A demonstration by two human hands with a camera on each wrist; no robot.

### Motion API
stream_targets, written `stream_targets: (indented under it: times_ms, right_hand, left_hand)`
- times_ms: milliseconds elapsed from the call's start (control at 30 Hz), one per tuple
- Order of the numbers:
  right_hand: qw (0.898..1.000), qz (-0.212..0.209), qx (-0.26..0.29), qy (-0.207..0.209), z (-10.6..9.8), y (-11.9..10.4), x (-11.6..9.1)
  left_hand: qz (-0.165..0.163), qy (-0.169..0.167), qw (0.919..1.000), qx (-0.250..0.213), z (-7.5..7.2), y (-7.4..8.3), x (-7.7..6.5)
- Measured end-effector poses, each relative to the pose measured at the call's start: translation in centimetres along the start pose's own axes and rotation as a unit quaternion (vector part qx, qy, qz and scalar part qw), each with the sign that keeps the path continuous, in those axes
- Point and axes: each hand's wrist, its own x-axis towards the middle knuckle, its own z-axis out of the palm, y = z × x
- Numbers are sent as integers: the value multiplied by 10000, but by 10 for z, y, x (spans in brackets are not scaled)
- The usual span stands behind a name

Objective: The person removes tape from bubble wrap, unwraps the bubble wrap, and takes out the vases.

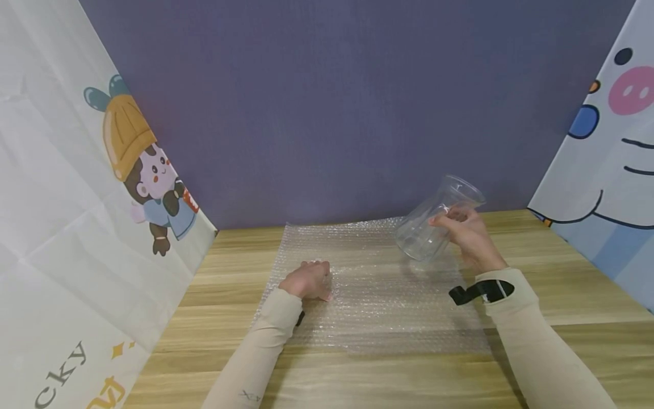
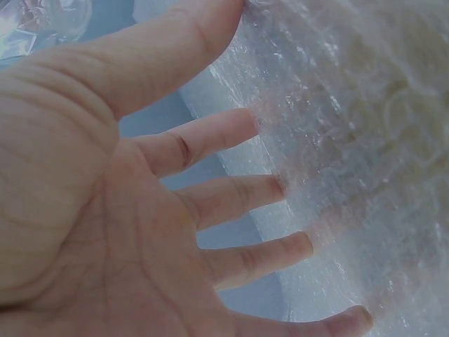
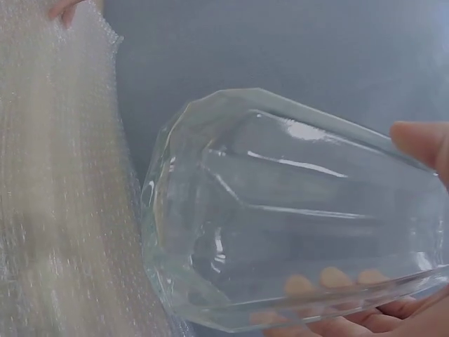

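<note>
My right hand [image 1: 469, 236] grips a clear glass vase [image 1: 426, 227] by its narrower neck. The vase tilts, its flared rim toward the upper right and its faceted base low over the right part of a bubble wrap sheet [image 1: 368, 307]. In the right wrist view the thumb lies along one side of the vase [image 3: 280, 175] and the fingers show through the glass from the other side. My left hand [image 1: 309, 279] rests on the left part of the bubble wrap. Up close in the left wrist view, its spread fingers [image 2: 242, 260] touch the bubble wrap [image 2: 365, 161] with their tips.
The bubble wrap lies flat on a wooden table [image 1: 204, 341], reaching back to a dark purple-grey wall panel [image 1: 332, 113]. White sheets with cartoon prints, a left one [image 1: 61, 199] and a right one [image 1: 603, 187], flank the table.
</note>
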Motion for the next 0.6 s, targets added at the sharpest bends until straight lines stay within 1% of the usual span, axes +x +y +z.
stream_targets:
  times_ms: [133, 333, 600]
  right_hand:
    - [9999, -16, 7, 142, -1, -1, 0]
    - [9973, -77, 651, 344, -5, -1, 1]
    - [9923, -513, 1072, 357, -8, 1, 6]
  left_hand:
    - [-13, -3, 10000, -9, 0, 0, -1]
    - [67, 23, 10000, 4, 0, -1, 0]
    - [87, 8, 10000, 12, 0, -1, 1]
